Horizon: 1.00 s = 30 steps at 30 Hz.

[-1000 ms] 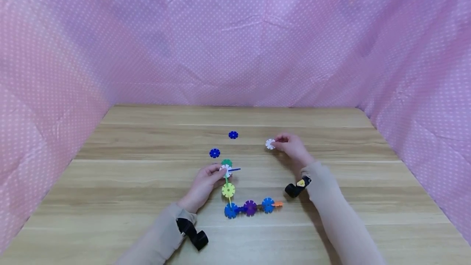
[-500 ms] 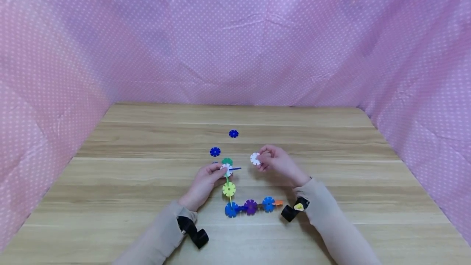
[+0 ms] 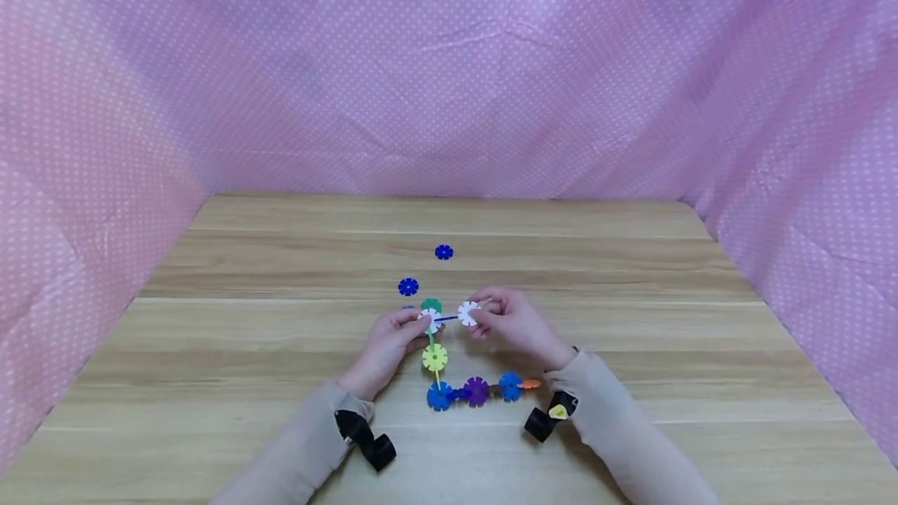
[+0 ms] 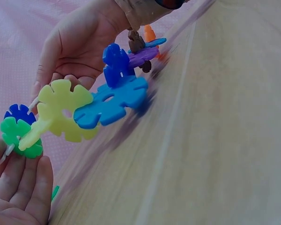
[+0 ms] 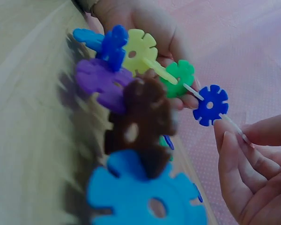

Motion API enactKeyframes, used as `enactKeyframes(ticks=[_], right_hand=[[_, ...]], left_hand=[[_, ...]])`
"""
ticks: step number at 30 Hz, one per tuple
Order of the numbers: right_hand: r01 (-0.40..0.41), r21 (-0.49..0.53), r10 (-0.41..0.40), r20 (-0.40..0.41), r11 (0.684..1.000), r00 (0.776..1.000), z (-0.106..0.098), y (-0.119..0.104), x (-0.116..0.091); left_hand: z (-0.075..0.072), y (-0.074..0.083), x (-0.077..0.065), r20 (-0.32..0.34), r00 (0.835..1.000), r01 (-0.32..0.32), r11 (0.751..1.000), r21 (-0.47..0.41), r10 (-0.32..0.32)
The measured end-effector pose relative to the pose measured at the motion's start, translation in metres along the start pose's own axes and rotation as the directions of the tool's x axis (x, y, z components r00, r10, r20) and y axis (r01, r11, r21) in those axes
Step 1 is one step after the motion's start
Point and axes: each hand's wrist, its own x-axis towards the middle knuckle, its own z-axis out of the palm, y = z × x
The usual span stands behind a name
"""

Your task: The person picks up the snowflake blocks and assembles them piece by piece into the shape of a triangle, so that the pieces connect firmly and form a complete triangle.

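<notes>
Slotted plastic flower discs form a bent chain. My left hand (image 3: 384, 353) pinches a white flower disc (image 3: 426, 323) at the chain's upper end. From that disc a dark blue disc (image 5: 204, 112) sticks out to the right, edge-on in the head view. Between thumb and fingers my right hand (image 3: 517, 326) holds another white flower disc (image 3: 465, 315), its edge right at the dark blue disc's rim. Below the left hand run a light green disc (image 5: 182, 75), a yellow disc (image 3: 435, 357) and a blue disc (image 3: 439, 396).
The chain's lower row continues right through a purple disc (image 3: 476, 391), a brown disc (image 5: 145, 112), a light blue disc (image 3: 510, 386) and an orange disc (image 3: 530, 384). Loose dark blue discs (image 3: 408, 287) and a green disc (image 3: 431, 305) lie beyond on the wooden table (image 3: 281, 256). Pink dotted cloth (image 3: 449, 84) surrounds it.
My right hand has carried its white disc left and nearer, up to the dark blue disc. The left hand and the chain have stayed nearly in place.
</notes>
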Motion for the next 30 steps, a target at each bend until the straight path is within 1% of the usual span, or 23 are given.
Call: enactKeyframes(ticks=[7, 10, 14, 19, 21, 23, 26, 30], right_hand=[[0.038, -0.031, -0.038, 0.010, 0.999, 0.999, 0.006, 0.001, 0.000], [0.030, -0.033, -0.030, -0.002, 0.999, 1.000, 0.009, 0.001, 0.000], [0.025, -0.039, -0.026, -0.027, 0.999, 0.999, 0.011, -0.001, 0.000], [0.008, -0.059, -0.012, -0.062, 0.998, 0.998, 0.011, -0.003, -0.001], [-0.006, -0.057, 0.001, -0.080, 0.998, 0.997, 0.012, -0.004, -0.001], [-0.022, -0.044, 0.017, -0.105, 0.999, 0.994, 0.013, -0.004, -0.001], [-0.032, -0.023, 0.029, -0.152, 0.999, 0.988, 0.016, -0.003, 0.000], [-0.035, -0.004, 0.034, -0.226, 0.999, 0.973, 0.022, -0.004, 0.001]], left_hand=[[-0.001, 0.000, 0.000, -0.008, 1.000, -0.010, 1.000, -0.024, 0.010], [-0.001, 0.000, 0.001, -0.014, 1.000, -0.005, 1.000, -0.020, 0.004], [0.000, 0.000, 0.000, -0.028, 1.000, 0.005, 1.000, 0.002, -0.005], [-0.001, 0.000, -0.001, -0.003, 1.000, -0.004, 0.999, 0.052, 0.004], [-0.001, 0.001, -0.002, 0.002, 1.000, -0.013, 0.998, 0.067, 0.013], [0.000, 0.001, -0.002, -0.011, 1.000, -0.015, 0.996, 0.085, 0.016], [0.002, 0.001, -0.003, -0.044, 0.999, -0.013, 0.995, 0.100, 0.017], [0.005, 0.000, -0.004, -0.086, 0.996, -0.020, 0.995, 0.098, 0.028]])
